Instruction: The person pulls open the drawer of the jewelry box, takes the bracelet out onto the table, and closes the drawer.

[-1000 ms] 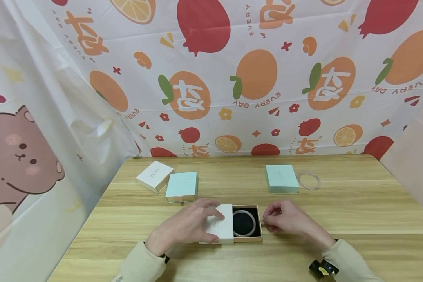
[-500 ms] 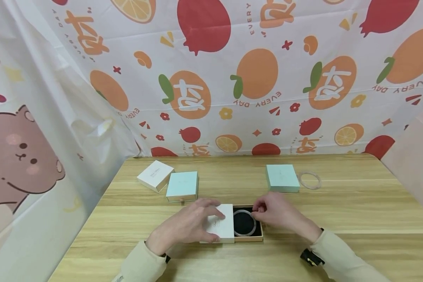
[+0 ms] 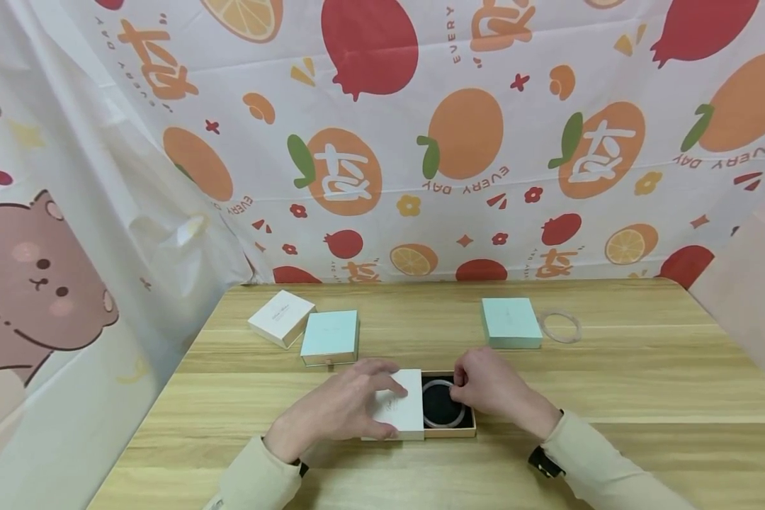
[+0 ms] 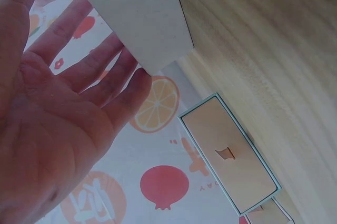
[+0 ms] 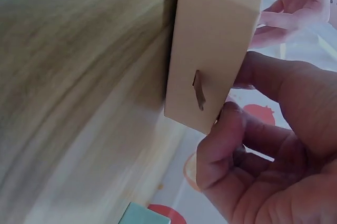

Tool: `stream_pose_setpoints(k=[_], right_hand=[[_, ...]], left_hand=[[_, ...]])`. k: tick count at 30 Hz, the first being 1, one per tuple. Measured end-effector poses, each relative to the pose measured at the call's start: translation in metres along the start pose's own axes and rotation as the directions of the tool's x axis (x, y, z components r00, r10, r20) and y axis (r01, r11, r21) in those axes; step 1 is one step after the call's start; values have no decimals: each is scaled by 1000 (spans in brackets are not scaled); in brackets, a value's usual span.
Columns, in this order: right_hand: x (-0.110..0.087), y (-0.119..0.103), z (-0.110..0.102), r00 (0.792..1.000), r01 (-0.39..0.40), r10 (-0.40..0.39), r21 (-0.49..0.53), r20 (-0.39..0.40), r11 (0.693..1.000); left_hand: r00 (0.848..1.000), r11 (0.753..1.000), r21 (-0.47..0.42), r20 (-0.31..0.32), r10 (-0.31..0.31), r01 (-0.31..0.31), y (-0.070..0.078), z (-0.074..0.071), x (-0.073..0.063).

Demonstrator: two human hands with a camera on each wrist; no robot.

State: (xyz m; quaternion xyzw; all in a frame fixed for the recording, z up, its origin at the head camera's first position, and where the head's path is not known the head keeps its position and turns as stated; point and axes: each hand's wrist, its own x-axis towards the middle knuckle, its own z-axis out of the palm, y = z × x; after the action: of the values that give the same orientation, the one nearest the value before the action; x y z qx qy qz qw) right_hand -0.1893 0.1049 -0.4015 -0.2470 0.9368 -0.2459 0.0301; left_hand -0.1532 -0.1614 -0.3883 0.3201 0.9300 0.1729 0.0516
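In the head view a white box sleeve (image 3: 406, 404) lies on the table, its drawer (image 3: 449, 433) pulled out to the right. My left hand (image 3: 347, 404) holds the sleeve from the left, thumb on the near side and fingers spread toward the far side. A pale translucent bangle (image 3: 445, 426) rests on the black lining of the drawer. My right hand (image 3: 494, 389) reaches over the drawer's right edge, thumb and fingertips pinching the bangle's right side. The right wrist view shows the drawer's peach end with a small pull tab (image 5: 198, 90); the bangle is hidden there.
A teal box (image 3: 329, 336) and a white box (image 3: 282, 317) stand together at the back left. Toward the back right is another teal box (image 3: 511, 323) with a second pale bangle (image 3: 561, 327) beside it. A fruit-print cloth (image 3: 382, 234) hangs behind the table.
My right hand has moved left from the drawer's pull tab to the bangle inside. My left hand and the sleeve have stayed in place.
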Motion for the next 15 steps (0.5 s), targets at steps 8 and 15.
stream_pose_setpoints(k=[8,15], right_hand=[[-7,-1,-2,989,-126,135,147,-57,981],[-14,5,-11,981,-173,194,343,-29,923]], left_hand=[[1000,1000,-6,8,-5,5,0,1,0],[1000,1000,3,2,-2,2,-2,1,1]])
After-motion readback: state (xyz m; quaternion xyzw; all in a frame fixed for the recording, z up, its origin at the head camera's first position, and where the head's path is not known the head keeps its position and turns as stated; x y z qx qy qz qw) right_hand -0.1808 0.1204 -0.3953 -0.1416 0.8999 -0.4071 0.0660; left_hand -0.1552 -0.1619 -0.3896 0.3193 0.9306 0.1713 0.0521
